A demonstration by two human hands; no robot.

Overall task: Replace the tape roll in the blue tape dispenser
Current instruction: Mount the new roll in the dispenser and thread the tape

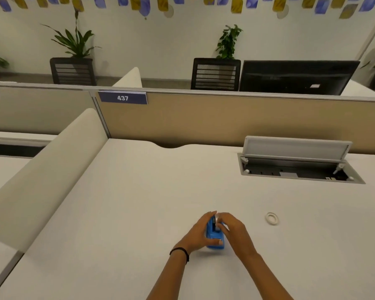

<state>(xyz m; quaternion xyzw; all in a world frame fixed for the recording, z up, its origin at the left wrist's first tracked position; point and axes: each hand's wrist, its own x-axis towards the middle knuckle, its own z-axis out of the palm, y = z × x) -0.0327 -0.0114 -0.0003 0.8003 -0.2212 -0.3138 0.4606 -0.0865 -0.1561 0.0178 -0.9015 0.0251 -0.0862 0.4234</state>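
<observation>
On the white desk (139, 202), near its front edge at about six o'clock from the desk's middle, the left hand (200, 233) wraps around the left side of the blue tape dispenser (214, 236), its thumb pressed on the lower front, gripping the body steady. At the dispenser's top, around twelve o'clock, a pale roll (216, 217) sits partly in the housing, too small to read clearly. The right hand (231, 229) is closed over that top, fingertips pinching at the roll or its hub. Well apart at three o'clock lies a whitish tape ring (271, 218) flat on the desk. Whether that ring is the spent core or the fresh roll cannot be told, so my judgement is that the swap is mid-way: either seating or extracting remains.
</observation>
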